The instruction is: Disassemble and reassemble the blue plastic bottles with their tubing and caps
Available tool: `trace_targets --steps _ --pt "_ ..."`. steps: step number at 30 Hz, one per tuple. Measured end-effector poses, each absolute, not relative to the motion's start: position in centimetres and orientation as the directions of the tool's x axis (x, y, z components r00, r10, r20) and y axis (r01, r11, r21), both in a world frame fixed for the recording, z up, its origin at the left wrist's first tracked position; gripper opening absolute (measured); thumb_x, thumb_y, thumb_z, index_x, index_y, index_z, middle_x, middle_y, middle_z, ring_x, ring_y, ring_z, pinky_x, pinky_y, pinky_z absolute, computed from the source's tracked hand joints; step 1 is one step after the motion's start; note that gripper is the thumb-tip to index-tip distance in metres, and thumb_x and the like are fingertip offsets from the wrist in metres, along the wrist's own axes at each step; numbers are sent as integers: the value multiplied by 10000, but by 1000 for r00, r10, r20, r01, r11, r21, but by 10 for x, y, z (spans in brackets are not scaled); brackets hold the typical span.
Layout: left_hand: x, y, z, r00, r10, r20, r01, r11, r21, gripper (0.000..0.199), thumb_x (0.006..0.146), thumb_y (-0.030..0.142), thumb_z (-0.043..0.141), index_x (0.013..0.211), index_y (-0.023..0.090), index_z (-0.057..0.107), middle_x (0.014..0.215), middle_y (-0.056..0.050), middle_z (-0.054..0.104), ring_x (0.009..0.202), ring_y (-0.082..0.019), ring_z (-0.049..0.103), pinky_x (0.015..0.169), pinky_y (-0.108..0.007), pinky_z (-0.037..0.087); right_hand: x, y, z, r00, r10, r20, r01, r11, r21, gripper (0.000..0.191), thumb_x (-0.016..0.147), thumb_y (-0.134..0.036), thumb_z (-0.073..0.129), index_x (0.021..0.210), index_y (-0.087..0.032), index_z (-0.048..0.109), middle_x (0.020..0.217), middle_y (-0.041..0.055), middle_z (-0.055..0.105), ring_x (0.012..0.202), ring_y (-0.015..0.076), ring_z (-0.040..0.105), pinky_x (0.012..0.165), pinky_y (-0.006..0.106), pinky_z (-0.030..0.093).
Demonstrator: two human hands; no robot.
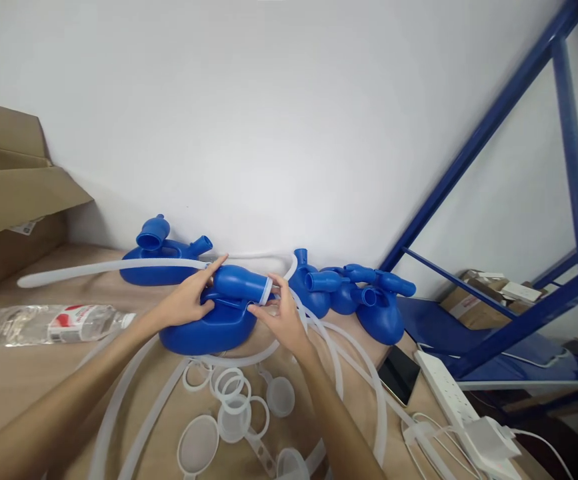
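Two bare forearms (339,420) come in nearest, reaching over a translucent cap (291,465) at the near edge of the wood-toned table (9,380). Follow them up and both hands meet on a blue tube-like piece (239,283), held above a blue container (206,337) in the middle of the table. The left hand (189,300) grasps its rear end, index finger along the top and thumb below. The right hand (285,317) is curled about the front, fingertips and thumb pinching near a white ring (267,291) at the mouth; whether the thumb also presses the container, I can't tell.

I'd call this piece partly done: the ring sits on its mouth, but I can't make out whether it is fully seated, nor whether piece and container are joined. No cap shows on that mouth. Just this side of the container lie loose white rings (268,415) and round translucent lids (197,445), parts evidently left to use.

Translucent hoses (145,429) loop around all this. Beyond, against the wall, one more blue container (143,273) stands to the left and a cluster of blue containers (383,321) to the right. Farther out I see a plastic bottle (71,325) on its side, an opened cardboard box (13,207), a phone (399,375) and a power strip (451,393).
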State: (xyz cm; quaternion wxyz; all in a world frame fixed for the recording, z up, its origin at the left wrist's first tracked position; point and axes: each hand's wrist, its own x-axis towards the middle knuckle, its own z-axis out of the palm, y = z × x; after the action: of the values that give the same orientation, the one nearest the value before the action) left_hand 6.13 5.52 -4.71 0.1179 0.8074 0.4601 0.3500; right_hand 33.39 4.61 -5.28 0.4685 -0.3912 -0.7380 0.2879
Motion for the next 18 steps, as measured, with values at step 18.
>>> trace_targets --steps 18 --pt "92 -6 5 560 386 733 795 -499 -344 528 965 342 661 1476 251 564 1366 -181 674 1213 -392 654 1062 -588 475 328 -13 -4 -408 673 618 328 739 -589 597 949 -485 718 1419 -270 421 1596 141 489 1438 298 534 1089 457 543"
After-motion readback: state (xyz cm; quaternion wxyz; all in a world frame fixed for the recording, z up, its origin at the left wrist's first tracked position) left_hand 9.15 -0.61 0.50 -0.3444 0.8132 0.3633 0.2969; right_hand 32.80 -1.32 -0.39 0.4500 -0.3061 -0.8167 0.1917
